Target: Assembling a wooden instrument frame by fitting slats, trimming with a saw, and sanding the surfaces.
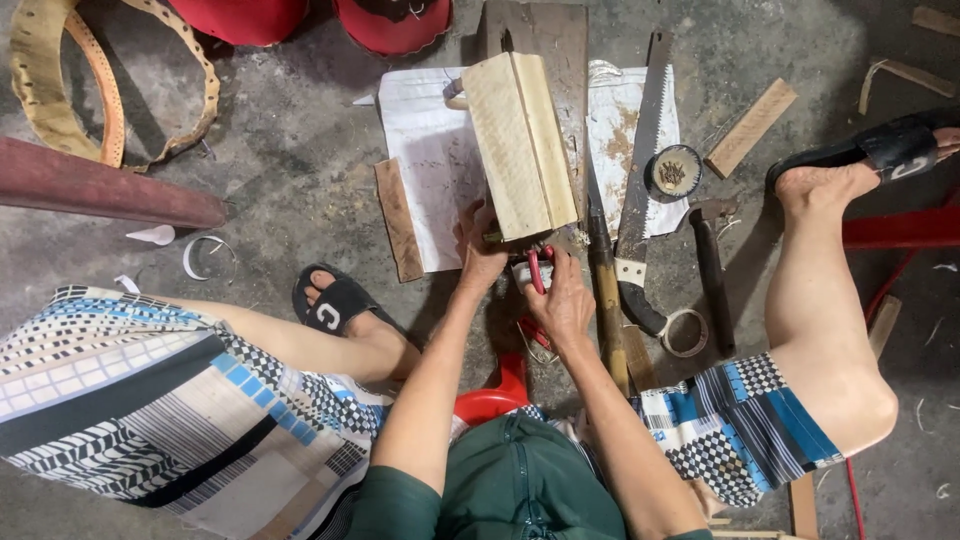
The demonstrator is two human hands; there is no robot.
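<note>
Hands are meeting at the near end of a pale wooden block (520,145), which is lying on a white sheet (430,150) spread on the concrete floor (290,170). Left hand (480,250) is curling closed around the block's lower corner, steadying it. Right hand (562,300) is clenching red-handled pliers (537,270), their tip pressing at the block's near end. Handsaw (640,170) is lying just beside the block toward the floor's right side, with a hammer (708,270) further right and a tape roll (685,332) near it.
</note>
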